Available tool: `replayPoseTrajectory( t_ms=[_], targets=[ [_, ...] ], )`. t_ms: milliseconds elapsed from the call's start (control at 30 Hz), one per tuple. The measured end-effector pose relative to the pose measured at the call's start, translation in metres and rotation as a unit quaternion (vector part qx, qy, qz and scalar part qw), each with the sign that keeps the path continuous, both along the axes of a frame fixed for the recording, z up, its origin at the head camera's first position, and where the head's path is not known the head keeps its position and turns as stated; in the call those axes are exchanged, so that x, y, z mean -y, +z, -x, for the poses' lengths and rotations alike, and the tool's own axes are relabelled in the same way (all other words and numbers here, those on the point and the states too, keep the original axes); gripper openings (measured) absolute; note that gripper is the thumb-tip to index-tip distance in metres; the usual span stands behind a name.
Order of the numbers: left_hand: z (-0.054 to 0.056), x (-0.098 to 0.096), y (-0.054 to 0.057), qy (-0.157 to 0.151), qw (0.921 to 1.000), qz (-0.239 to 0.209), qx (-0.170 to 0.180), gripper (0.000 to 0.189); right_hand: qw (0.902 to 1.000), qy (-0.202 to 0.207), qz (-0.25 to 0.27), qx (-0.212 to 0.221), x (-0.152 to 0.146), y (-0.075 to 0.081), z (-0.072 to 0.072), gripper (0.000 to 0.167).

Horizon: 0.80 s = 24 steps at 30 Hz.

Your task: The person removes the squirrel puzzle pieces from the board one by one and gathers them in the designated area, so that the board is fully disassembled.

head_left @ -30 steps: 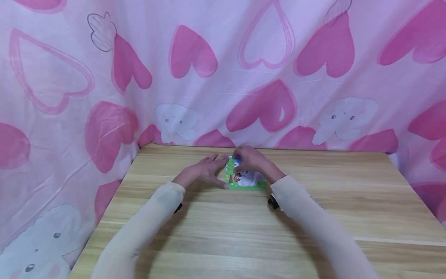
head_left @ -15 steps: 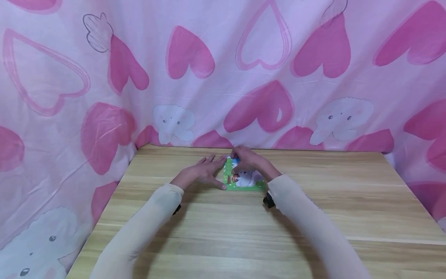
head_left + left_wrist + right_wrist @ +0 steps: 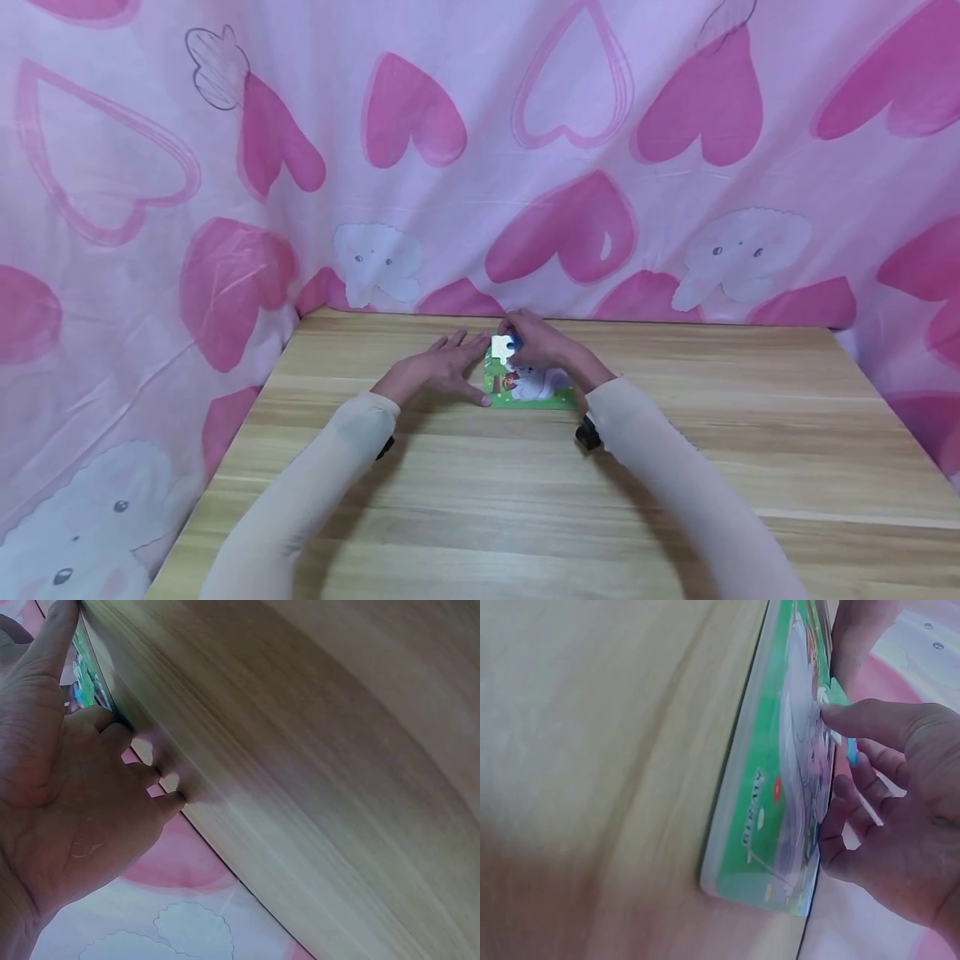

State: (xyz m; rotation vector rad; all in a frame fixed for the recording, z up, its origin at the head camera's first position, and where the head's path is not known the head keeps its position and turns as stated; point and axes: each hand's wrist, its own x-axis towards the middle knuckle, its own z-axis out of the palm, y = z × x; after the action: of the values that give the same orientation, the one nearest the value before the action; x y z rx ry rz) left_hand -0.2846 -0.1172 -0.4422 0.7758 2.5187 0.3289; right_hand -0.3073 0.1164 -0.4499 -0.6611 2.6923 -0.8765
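A small jigsaw puzzle [image 3: 538,387] with a green border and a white animal picture lies flat near the table's far edge. My left hand [image 3: 444,367] rests along its left side, fingers spread, thumb at the near left corner. Over the puzzle's far part, my right hand [image 3: 542,340] pinches a green and blue jigsaw piece [image 3: 840,694] between thumb and fingers, raised off the surface. Where the green tree top was, a white jigsaw-shaped patch [image 3: 501,347] shows. In the right wrist view the thumb presses the piece's near side; the fingers partly hide it.
The wooden table [image 3: 480,500] carries the puzzle. Right behind its far edge hangs a pink curtain [image 3: 450,192] with hearts, which also runs down the left and right sides. Both forearms reach over the table's near part.
The right hand has lifted a piece at the puzzle's far left corner, and the white patch has come into view there. The left hand keeps its place.
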Motion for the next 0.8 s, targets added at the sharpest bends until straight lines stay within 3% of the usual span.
replayPoseTrajectory(
  t_ms=[367,600,800],
  targets=[
    [0.001,-0.004,0.004,0.002,1.0,0.002,-0.004,0.121,0.9998,-0.006,-0.018,-0.011,-0.003,0.003,0.004,0.055],
    [-0.001,-0.004,0.004,0.008,1.0,-0.002,0.005,0.122,0.9994,-0.004,0.031,-0.014,-0.018,0.005,0.003,0.054],
    [-0.004,-0.002,0.004,0.019,0.9997,-0.006,0.013,0.121,0.9982,-0.002,0.055,-0.025,-0.053,0.009,-0.008,0.049]
  ],
)
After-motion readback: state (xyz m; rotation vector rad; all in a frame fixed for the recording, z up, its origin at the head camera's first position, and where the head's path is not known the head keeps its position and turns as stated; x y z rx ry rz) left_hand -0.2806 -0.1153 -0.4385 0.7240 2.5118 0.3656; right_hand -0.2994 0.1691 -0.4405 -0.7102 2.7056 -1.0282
